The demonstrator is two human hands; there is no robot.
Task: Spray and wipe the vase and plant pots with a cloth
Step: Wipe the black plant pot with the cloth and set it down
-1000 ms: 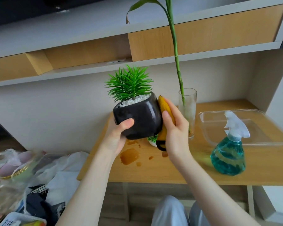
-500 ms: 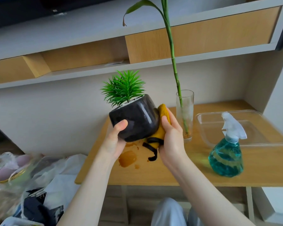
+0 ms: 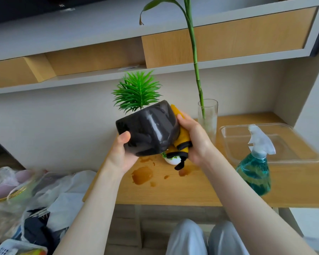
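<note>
Wiping the tilted black pot (image 3: 149,129), held above the desk's (image 3: 191,192) left front corner: left hand (image 3: 121,153) grips its base; right hand (image 3: 193,138) presses the yellow cloth (image 3: 181,138) against its side; rotating the pot should expose unwiped faces.

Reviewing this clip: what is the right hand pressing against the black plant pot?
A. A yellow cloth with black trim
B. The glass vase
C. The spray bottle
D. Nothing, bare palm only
A: the right hand holds a yellow cloth against the side of the black pot, which the left hand holds tilted above the table.
</note>
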